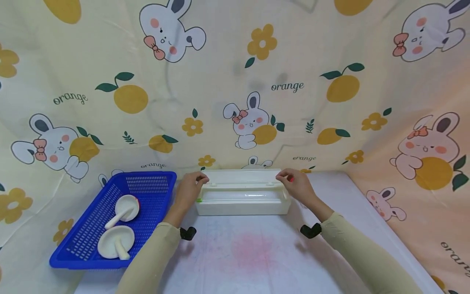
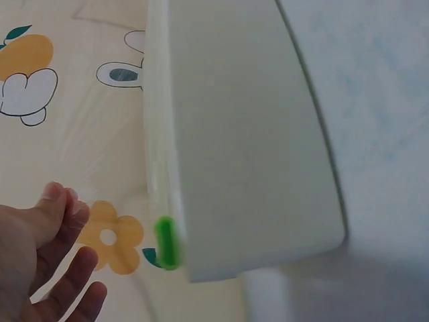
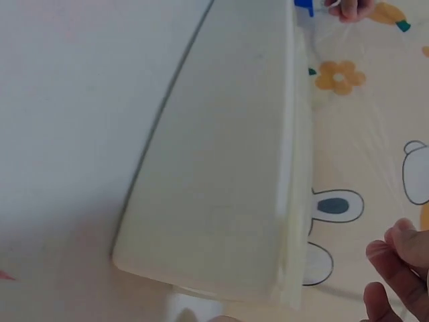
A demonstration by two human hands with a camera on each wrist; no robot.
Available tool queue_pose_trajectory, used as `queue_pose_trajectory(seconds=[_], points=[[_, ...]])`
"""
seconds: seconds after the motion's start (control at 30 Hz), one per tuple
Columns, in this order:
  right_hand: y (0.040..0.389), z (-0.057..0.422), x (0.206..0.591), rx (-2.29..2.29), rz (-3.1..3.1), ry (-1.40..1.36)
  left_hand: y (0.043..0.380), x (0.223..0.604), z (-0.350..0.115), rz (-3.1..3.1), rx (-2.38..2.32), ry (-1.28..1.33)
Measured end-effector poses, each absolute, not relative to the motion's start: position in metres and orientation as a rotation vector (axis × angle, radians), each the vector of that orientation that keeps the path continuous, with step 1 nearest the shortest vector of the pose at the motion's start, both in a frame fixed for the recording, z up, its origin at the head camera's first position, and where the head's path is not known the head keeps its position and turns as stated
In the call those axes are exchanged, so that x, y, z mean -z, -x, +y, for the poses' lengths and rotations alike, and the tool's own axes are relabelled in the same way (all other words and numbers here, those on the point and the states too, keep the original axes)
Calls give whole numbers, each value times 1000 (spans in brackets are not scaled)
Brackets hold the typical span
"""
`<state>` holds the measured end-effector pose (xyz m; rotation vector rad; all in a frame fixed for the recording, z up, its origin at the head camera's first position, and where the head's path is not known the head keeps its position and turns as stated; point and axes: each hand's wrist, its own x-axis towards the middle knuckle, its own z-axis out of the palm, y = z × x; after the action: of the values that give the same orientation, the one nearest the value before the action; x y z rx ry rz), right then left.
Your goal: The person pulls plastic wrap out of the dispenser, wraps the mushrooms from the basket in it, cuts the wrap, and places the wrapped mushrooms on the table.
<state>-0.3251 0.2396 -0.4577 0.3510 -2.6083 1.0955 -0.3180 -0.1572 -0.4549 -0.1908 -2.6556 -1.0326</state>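
A long white cling film dispenser point(image 1: 242, 207) stands at the back of the table, its lid point(image 1: 242, 177) raised and a roll of film point(image 1: 242, 196) inside. My left hand point(image 1: 190, 188) is at its left end, thumb and fingertips pinched together. At the right end my right hand point(image 1: 298, 187) pinches in the same way. Faint creases of clear cling film point(image 3: 379, 127) stretch between the two hands in the right wrist view. A green slider point(image 2: 167, 243) sits at the dispenser's left end. Something small and red point(image 1: 291, 179) shows by my right fingers.
To the left is a blue plastic basket point(image 1: 67, 256) holding two white mushroom-shaped things point(image 1: 108, 244), each a round cap with a stem. A pink stain marks the white table point(image 1: 253, 251). Behind hangs a patterned cloth point(image 1: 216, 81) with rabbits and oranges.
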Motion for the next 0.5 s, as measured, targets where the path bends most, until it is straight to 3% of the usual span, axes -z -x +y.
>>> queue_pose_trajectory(seconds=[0.5], points=[[325, 242, 419, -1072, -2561, -371, 318, 422, -156, -2582, 1011, 246]])
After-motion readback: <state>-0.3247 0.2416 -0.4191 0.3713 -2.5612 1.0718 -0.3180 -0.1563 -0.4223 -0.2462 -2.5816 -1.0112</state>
